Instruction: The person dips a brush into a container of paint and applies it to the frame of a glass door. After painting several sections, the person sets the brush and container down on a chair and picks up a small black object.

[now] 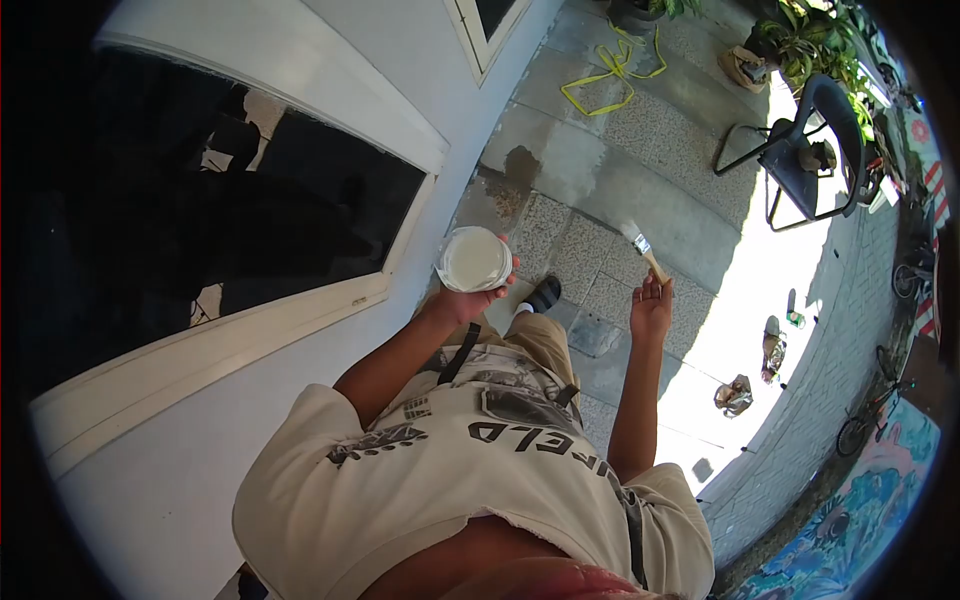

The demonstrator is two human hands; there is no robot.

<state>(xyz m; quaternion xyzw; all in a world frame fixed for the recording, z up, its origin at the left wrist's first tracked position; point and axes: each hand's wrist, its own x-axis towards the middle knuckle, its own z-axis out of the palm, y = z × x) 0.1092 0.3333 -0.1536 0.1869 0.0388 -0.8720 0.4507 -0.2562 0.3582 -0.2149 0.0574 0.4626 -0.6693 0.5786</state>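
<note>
While standing by the white wall (200, 470), left hand (470, 300) wrapped under a paint tub (473, 259), right hand (651, 308) pinching a brush (645, 251), bristles pointing far over the paving (620, 150).

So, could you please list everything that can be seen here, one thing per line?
paint tub: one, white, held up near the wall
paintbrush: one, wooden handle, pale bristles, over the paving
window: one, dark glass, white frame, at left
wall: one, white, under the window
yellow hose: one, on the paving at top
chair: one, black, upper right
potted plants: several, green, top right
left hand: one, holding the paint tub
right hand: one, holding the paintbrush
</note>
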